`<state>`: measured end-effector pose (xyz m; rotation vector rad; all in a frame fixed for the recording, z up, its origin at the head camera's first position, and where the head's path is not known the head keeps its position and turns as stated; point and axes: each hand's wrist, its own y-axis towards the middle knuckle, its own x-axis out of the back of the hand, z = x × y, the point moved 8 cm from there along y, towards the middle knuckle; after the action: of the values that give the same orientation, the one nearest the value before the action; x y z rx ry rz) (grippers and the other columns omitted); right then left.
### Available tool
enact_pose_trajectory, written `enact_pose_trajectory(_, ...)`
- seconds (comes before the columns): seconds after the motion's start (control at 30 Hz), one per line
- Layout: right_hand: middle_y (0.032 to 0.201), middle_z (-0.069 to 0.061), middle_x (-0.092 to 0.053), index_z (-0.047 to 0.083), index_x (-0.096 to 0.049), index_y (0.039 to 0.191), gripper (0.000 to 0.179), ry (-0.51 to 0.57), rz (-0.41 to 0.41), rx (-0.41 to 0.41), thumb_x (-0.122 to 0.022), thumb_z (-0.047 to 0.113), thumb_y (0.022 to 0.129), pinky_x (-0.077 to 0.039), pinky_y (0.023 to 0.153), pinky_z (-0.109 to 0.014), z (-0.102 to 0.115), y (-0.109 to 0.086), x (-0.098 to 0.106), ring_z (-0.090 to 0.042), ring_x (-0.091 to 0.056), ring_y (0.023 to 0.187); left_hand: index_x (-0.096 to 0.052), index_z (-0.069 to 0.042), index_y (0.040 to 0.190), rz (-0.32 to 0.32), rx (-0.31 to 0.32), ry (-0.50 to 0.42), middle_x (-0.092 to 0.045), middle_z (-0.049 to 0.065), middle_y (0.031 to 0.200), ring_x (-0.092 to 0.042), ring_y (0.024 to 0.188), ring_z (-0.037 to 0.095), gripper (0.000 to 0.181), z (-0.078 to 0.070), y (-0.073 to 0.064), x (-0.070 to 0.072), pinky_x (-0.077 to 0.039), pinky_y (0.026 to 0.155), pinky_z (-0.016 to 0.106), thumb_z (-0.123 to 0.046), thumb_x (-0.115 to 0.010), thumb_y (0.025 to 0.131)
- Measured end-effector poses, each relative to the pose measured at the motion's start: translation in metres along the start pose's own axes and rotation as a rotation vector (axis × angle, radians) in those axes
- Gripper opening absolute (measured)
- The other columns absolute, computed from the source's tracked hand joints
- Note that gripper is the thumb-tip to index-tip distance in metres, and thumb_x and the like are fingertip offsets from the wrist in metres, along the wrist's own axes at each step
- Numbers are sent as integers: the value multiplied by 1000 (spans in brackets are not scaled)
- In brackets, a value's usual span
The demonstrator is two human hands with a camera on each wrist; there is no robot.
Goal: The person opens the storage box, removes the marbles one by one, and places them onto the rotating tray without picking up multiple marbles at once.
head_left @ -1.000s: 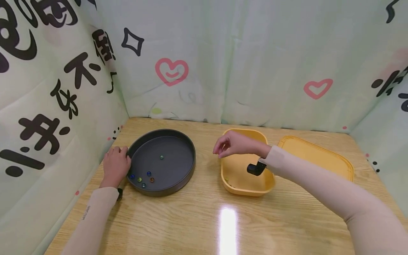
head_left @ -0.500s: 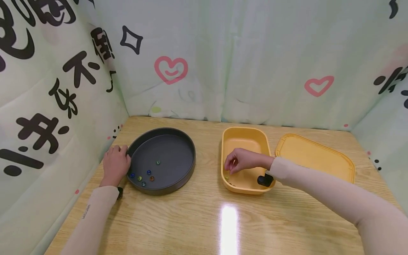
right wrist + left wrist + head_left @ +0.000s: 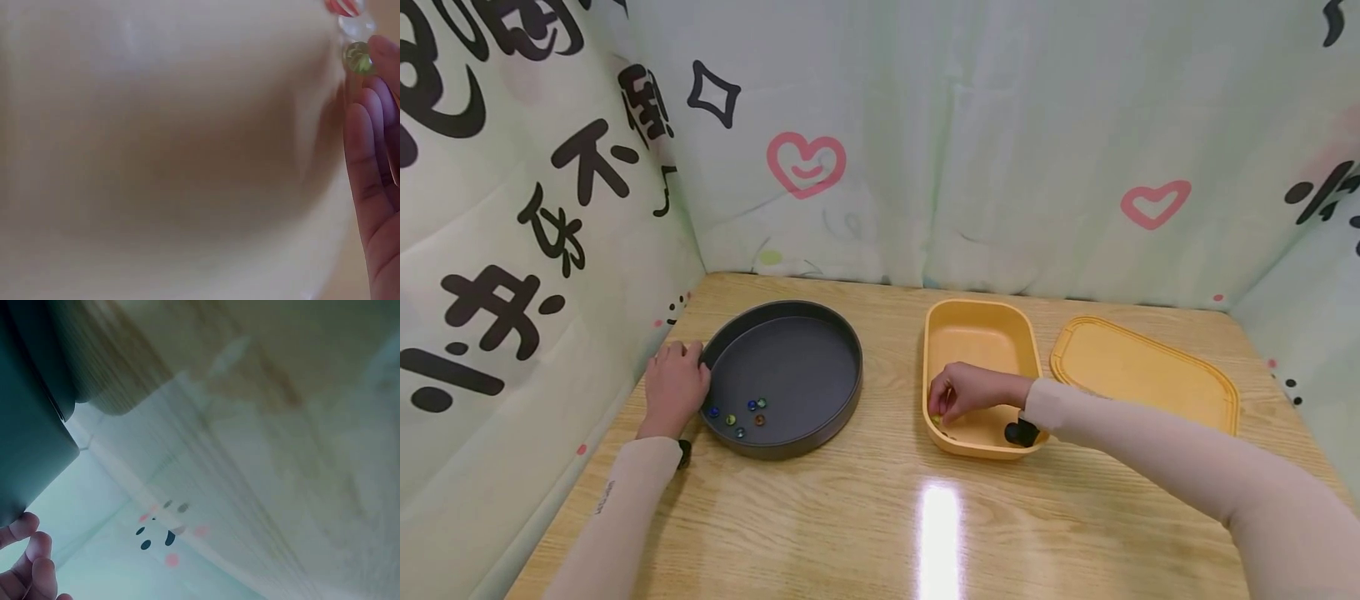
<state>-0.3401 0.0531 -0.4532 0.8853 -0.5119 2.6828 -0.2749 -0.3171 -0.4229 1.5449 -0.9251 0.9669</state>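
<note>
My left hand [image 3: 674, 388] holds the left side of a round dark pan [image 3: 808, 354]; its curled fingertips show beside the pan wall [image 3: 31, 456] in the left wrist view. Several glass marbles lie in the pan's near left part, among them an orange marble [image 3: 760, 420] and a yellow marble [image 3: 731, 420]. My right hand [image 3: 972, 392] reaches down inside a yellow rectangular container [image 3: 981, 317], at its near left corner. In the right wrist view a fingertip meets a green marble [image 3: 359, 57]. Beside that are a clear marble [image 3: 357, 26] and a red-and-white marble [image 3: 344, 6].
A yellow lid [image 3: 1142, 367] lies flat right of the container, beneath the right forearm. The wooden table [image 3: 820, 517] ends at patterned curtains [image 3: 880, 150] at the back and sides.
My right hand has moved from above the container's left rim down into its near left corner. In the pan, a green marble has rolled nearer to the others. The left hand stays put.
</note>
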Motion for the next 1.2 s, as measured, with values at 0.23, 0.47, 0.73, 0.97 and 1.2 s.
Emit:
enact_pose_trajectory(0.23,74,-8,-67,3,-73,80,11,-34,-15,14,-77,1,71,-50,66,-18,-3,3,-2,0,-56,68,-56,2,102,5,3,6,-54,23,90,-49,81,38,20,1,0,-2,-38,69,49,-9,-55,85)
enact_pose_trajectory(0.47,73,-5,-66,5,-73,79,10,-49,-23,40,-78,2,71,-49,65,-18,-5,3,-5,-1,-55,66,-56,2,101,-24,-13,3,-55,24,88,-49,79,39,19,-1,-1,1,-39,68,50,-9,-56,85)
enact_pose_trajectory(0.73,73,-5,-66,6,-73,79,11,-47,-13,54,-79,4,70,-49,63,-18,-8,3,-6,-2,-54,66,-55,1,98,-48,-19,9,-55,24,87,-49,79,39,17,-1,-2,1,-40,67,50,-8,-56,84)
enact_pose_trajectory(0.97,76,-1,-67,9,-74,83,10,-59,-11,37,-77,6,74,-49,65,-19,-12,0,-4,-1,-55,68,-55,1,98,-40,-12,-3,-55,23,87,-49,79,39,17,-2,-1,1,-39,67,50,-9,-56,84)
enact_pose_trajectory(1.2,76,-3,-69,8,-74,84,11,-58,-34,28,-75,4,75,-50,67,-19,-10,-5,4,-2,-56,69,-56,1,99,-41,-15,-3,-55,23,87,-49,79,39,18,-1,-1,2,-39,67,50,-9,-55,84)
